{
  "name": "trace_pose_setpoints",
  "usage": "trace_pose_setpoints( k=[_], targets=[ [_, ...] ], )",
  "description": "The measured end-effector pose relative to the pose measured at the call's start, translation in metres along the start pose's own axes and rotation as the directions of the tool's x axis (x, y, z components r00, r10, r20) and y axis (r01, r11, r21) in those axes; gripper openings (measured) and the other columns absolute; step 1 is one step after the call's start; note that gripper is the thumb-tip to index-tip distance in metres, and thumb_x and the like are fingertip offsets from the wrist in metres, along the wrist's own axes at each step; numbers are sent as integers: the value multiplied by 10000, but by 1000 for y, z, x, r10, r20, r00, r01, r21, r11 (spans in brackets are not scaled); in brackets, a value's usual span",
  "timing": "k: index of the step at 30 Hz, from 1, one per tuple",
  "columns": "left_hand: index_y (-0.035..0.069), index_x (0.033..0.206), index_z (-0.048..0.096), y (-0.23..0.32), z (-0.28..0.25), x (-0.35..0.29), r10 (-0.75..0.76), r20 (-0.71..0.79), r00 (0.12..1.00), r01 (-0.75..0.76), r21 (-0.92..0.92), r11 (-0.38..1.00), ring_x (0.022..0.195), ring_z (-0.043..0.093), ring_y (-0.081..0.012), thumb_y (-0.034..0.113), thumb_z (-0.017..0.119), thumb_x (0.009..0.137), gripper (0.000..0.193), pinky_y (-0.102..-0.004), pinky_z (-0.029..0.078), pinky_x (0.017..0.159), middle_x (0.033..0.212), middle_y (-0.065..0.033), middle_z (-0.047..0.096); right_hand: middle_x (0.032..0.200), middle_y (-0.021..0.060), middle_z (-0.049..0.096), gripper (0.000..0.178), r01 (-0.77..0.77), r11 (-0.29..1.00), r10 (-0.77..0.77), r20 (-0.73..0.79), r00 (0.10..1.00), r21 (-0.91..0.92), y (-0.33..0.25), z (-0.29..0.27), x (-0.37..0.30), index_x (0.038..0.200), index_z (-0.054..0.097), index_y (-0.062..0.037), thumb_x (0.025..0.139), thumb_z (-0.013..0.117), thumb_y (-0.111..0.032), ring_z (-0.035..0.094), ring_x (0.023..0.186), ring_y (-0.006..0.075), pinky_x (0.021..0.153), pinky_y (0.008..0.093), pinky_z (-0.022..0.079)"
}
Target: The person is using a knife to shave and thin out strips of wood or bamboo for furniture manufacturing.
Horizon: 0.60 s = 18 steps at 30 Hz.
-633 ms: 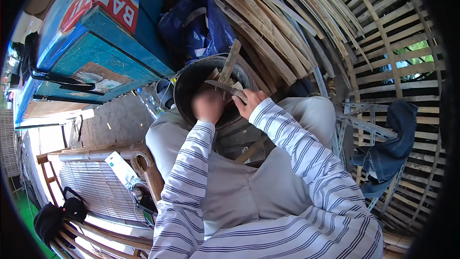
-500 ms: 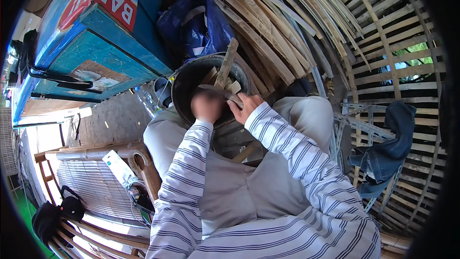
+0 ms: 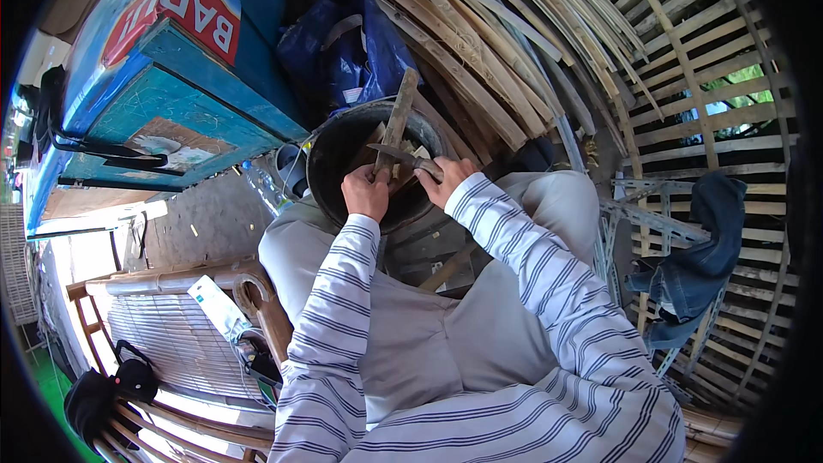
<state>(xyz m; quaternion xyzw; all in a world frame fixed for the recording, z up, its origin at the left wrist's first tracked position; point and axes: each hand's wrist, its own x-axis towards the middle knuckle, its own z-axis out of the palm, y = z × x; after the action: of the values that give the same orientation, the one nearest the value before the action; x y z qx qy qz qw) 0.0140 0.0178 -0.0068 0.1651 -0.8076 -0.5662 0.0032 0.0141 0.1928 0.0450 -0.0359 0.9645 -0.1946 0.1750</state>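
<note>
My left hand [image 3: 367, 195] is closed round the lower end of a rough wooden strip [image 3: 399, 116], which slants up and away over a dark bucket [image 3: 319, 173]. In my right hand [image 3: 449, 182] is a knife [image 3: 393, 153], gripped by its handle. The blade points left and lies across the strip just above my left fingers; whether it cuts into the wood I cannot tell. The bucket stands between my knees, and several short wood pieces [image 3: 370, 139] show inside it.
A blue plastic bag [image 3: 377, 56] sits behind the bucket, beside a pile of long wooden strips [image 3: 480, 60]. A large blue box [image 3: 214, 111] stands at the left, above a bamboo bench [image 3: 171, 326]. Dark jeans [image 3: 707, 249] hang on a metal rack [image 3: 664, 214] at the right.
My right hand and the knife have shifted slightly up and right. My left hand, blurred before, now shows clearly, a little lower and still around the wooden strip.
</note>
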Motion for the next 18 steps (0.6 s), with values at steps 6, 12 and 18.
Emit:
trace_pose_setpoints(
  k=[6,12,18],
  targets=[
    [-112,931,669,17,5,-12,-98,26,995,100,-84,991,660,692,-215,51,647,782,222,-306,564,610,756,-160,692,891,240,667,496,-157,987,158,-195,968,20,3,-2,11,1085,633,-55,859,567,-491,643,881,398,824,468,516],
    [-92,926,684,3,-6,-5,168,-11,986,-151,379,913,653,685,-174,110,655,808,236,-299,555,616,733,-147,690,877,232,671,449,-39,999,38,-9,999,-27,-18,-15,-8,1003,669,-26,845,614,-443,636,842,420,834,449,518],
    [-74,905,692,23,-7,-10,-17,-33,999,20,118,993,630,684,-204,145,646,801,247,-319,537,610,690,-157,683,814,237,661,406,162,980,-149,-114,982,115,-3,-6,-11,942,667,-31,845,628,-424,635,776,428,731,479,528]
  ],
)
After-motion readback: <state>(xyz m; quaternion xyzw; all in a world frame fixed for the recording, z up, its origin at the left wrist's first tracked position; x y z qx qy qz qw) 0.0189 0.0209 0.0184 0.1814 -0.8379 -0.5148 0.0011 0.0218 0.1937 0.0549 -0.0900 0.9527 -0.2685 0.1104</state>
